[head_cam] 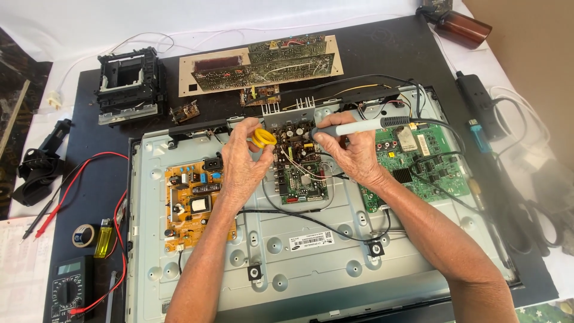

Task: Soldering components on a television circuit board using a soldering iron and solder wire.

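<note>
My left hand (242, 158) pinches a small yellow spool of solder (263, 138) above the opened back of a flat television (311, 251). My right hand (353, 157) grips a grey soldering iron (359, 126) with a black cord, its tip pointing left toward the spool. Both hands hover over the middle green circuit board (302, 179) with loose wires. An orange-brown power board (191, 200) lies left of my left wrist. A green main board (418, 158) lies right of my right hand.
A multimeter (67, 293) with red and black leads, a tape roll (84, 234) and a yellow lighter (104, 238) lie at the left. A black plastic frame (128, 84) and old circuit boards (263, 63) sit behind. A power strip (478, 110) and brown bottle (463, 27) are at the right.
</note>
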